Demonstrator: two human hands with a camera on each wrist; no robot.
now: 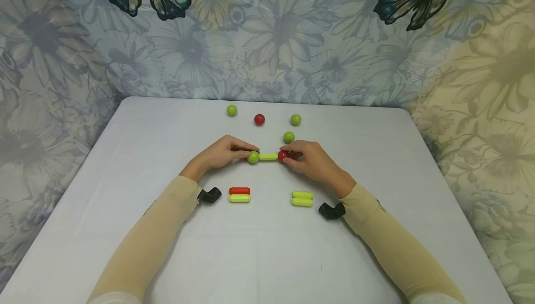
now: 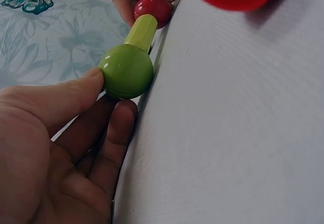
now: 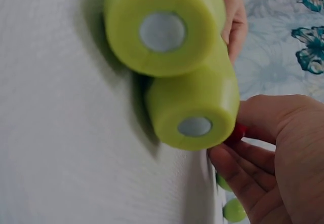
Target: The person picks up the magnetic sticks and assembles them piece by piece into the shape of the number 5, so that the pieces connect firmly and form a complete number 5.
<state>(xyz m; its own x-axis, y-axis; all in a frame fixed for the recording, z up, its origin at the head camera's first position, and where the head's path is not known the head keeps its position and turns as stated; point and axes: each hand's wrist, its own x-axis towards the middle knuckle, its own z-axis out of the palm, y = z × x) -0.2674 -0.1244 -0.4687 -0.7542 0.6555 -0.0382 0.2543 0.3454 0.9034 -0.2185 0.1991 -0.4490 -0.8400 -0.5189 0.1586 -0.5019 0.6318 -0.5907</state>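
Note:
A yellow-green rod [image 1: 268, 157] lies on the table with a green ball [image 1: 253, 157] at its left end and a red ball [image 1: 283, 156] at its right end. My left hand [image 1: 224, 152] pinches the green ball between thumb and fingers. The red ball is pinched by my right hand [image 1: 312, 161]. In the left wrist view the green ball [image 2: 126, 72] meets the rod [image 2: 142, 33], and the red ball [image 2: 152, 11] sits at its far end. Two yellow-green rods [image 3: 195, 107] with grey round ends block much of the right wrist view.
Behind the hands are a green ball [image 1: 289, 137], another green ball [image 1: 296, 119], a red ball [image 1: 259, 119] and a third green ball [image 1: 231, 110]. Nearer me lie a red rod [image 1: 239, 190] beside a yellow-green rod [image 1: 239, 198], and a yellow-green pair [image 1: 303, 198] at right.

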